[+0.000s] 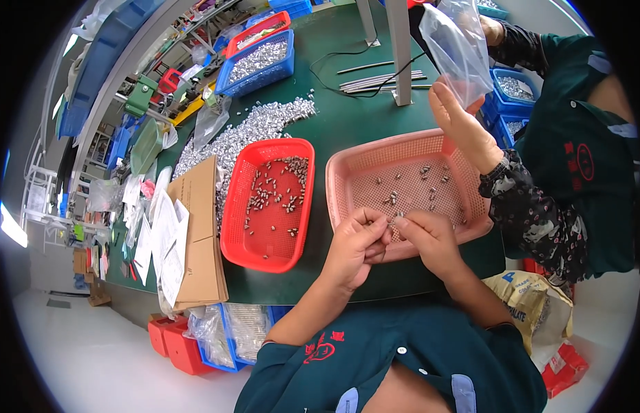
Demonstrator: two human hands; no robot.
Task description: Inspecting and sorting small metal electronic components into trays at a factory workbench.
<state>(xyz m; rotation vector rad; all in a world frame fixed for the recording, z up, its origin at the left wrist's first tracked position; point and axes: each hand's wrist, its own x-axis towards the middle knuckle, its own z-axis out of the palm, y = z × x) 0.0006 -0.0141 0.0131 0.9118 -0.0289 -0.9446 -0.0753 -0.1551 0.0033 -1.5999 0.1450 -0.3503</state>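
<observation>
Over the near rim of the pink plastic basket, both of my hands are close together with fingers pinched. My left hand is closed, its thumb pressed to the curled fingers; whatever it holds is hidden. Between the thumb and finger of my right hand is a small shiny metal part, partly covered. Several more small metal parts lie scattered on the basket's mesh bottom. To the left, a red plastic basket holds many similar small parts.
At my right a co-worker's hand reaches over the pink basket beside a clear plastic bag. A heap of silvery parts, cardboard and a blue bin sit left. A metal post and rods stand behind.
</observation>
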